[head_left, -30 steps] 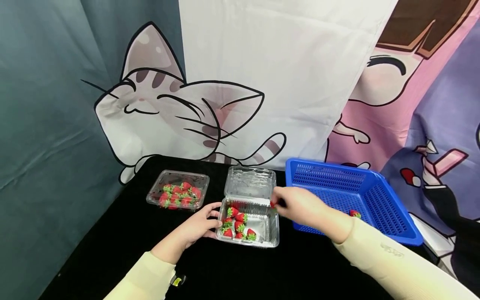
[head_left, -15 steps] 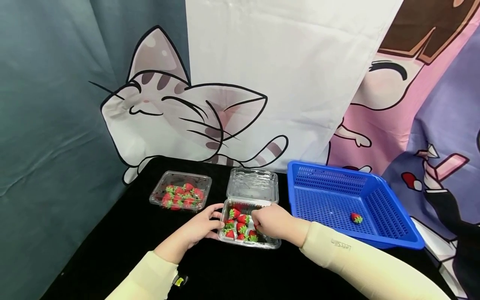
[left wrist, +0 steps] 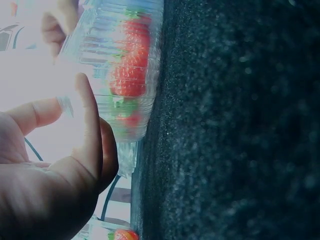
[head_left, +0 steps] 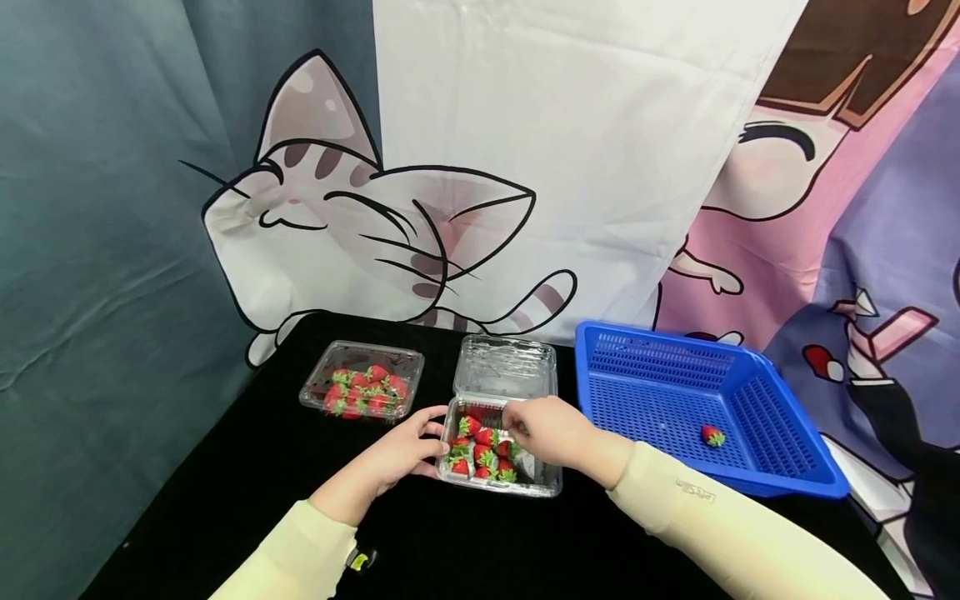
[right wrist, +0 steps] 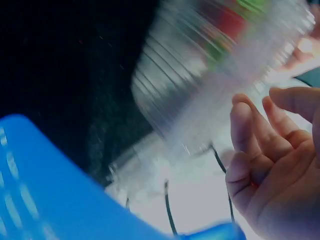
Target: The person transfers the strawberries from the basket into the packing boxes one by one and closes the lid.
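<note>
In the head view, a clear plastic clamshell box (head_left: 542, 487) stands with its lid up and several strawberries inside, mostly on its left side. My left hand (head_left: 397, 454) holds this box by its left wall, thumb at the rim and fingers along the side. Over the box's right half is my right hand (head_left: 551, 429), its fingers bent. A strawberry (head_left: 504, 448) lies in the box just below those fingertips. In the right wrist view, a bit of red, seemingly a strawberry (right wrist: 255, 185), shows between the curled lower fingers and the palm; the rest of it is hidden.
A blue perforated basket (head_left: 637, 417) with one strawberry (head_left: 712, 436) stands to the right. At the left is a closed clear box (head_left: 408, 367) full of strawberries. Both stand on a black cloth (head_left: 465, 550), with a printed curtain (head_left: 480, 100) behind.
My right hand has moved left from the box's right edge to over its inside, then lifted slightly. A strawberry now shows in the box under it. The left hand stays at the box.
</note>
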`<state>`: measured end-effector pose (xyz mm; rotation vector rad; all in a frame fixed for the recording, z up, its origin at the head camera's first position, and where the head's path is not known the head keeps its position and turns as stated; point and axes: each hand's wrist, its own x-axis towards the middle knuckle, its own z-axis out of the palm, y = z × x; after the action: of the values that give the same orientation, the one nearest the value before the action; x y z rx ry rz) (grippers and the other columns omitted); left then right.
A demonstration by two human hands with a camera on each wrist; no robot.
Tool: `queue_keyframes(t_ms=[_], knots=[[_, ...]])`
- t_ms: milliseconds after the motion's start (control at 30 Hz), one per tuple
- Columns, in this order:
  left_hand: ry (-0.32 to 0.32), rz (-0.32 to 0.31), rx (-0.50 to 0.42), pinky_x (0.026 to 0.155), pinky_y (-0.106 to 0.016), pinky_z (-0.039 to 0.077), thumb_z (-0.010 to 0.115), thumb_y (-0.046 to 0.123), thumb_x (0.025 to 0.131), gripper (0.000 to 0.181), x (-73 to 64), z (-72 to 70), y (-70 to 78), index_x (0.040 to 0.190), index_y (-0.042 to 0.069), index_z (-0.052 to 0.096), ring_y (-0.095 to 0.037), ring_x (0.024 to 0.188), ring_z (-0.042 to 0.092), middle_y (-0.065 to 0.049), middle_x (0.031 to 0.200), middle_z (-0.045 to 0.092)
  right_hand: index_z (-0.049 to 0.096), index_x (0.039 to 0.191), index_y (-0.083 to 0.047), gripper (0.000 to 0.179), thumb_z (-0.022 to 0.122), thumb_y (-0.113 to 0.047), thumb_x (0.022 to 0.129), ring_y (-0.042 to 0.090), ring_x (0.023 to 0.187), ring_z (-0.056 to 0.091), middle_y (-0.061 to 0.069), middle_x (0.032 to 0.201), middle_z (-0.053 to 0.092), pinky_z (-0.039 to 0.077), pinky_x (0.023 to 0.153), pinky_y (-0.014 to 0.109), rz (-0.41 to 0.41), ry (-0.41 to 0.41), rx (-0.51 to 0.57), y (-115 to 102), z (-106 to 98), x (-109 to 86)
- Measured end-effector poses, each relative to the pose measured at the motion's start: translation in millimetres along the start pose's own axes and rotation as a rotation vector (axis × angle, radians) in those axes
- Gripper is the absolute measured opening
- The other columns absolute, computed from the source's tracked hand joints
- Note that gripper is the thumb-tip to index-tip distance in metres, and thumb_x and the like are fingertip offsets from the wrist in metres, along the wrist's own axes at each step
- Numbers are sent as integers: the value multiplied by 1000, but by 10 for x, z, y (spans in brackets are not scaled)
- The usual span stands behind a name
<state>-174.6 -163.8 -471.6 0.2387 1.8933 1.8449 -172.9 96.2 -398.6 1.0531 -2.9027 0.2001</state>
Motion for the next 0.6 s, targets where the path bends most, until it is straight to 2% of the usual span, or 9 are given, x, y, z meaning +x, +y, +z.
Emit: queue_keyframes(t_ms=[133, 267, 467, 600], knots=[[6, -4, 1, 70, -39, 58, 56, 4, 94, 67, -6, -6, -1, 153, 6, 27, -25, 89, 66, -22, 126, 47, 68, 98, -16, 9, 67, -12, 91, 16, 84, 69, -4, 94, 72, 56, 76, 34, 42, 91, 48, 77, -212, -73], [20, -5, 0, 70, -39, 58, 56, 5, 94, 67, -5, -22, 0, 153, 6, 27, -24, 89, 66, -22, 125, 48, 68, 101, -17, 11, 65, -12, 90, 15, 86, 66, -4, 96, 70, 55, 79, 38, 147, 111, 68, 254, -441, -187], [23, 1, 4, 70, -39, 58, 57, 5, 93, 67, -12, -40, 13, 153, 6, 28, -25, 90, 66, -23, 126, 47, 70, 102, -16, 11, 64, -15, 93, 18, 94, 66, -4, 97, 70, 53, 85, 45, 261, 55, 41, 685, -645, -455], [25, -2, 4, 70, -39, 58, 57, 6, 93, 67, -21, -41, 22, 153, 6, 28, -25, 91, 65, -23, 127, 47, 70, 102, -14, 12, 61, -14, 94, 21, 92, 66, 0, 97, 70, 53, 82, 47, 310, -22, 33, 951, -740, -644]])
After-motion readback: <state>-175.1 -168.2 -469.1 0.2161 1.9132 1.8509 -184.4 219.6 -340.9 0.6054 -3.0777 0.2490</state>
